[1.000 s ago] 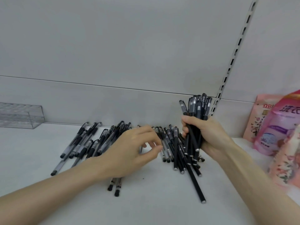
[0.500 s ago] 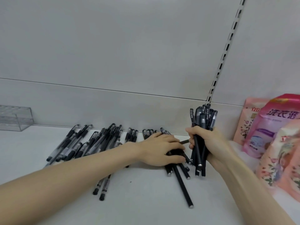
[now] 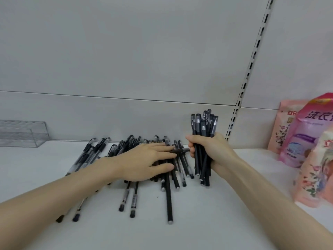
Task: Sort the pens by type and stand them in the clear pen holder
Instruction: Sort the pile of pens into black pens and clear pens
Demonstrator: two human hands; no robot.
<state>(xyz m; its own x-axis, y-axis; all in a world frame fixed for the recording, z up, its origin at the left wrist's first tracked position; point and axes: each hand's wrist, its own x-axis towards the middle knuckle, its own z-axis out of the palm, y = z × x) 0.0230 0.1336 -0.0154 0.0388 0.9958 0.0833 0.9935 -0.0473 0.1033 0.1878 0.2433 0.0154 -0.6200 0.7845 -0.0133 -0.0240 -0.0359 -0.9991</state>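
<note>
we're mid-sort | right hand [image 3: 212, 152] grips black-pen bundle [image 3: 204, 127] | left hand [image 3: 144, 163] flat on loose pile [image 3: 169, 195] | clear pen holder [image 3: 23, 133], mid-left, looks unfilled

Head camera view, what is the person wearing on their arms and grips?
Nothing that shows. The left forearm and right forearm are bare, with no sleeves in frame. The left grip and right grip are ungloved, with no rings, watch or bracelet visible.

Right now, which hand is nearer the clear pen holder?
Left. The left hand rests on the loose pens mid-shelf, right of the clear pen holder; the right hand grips a pen bundle even farther right.
</note>
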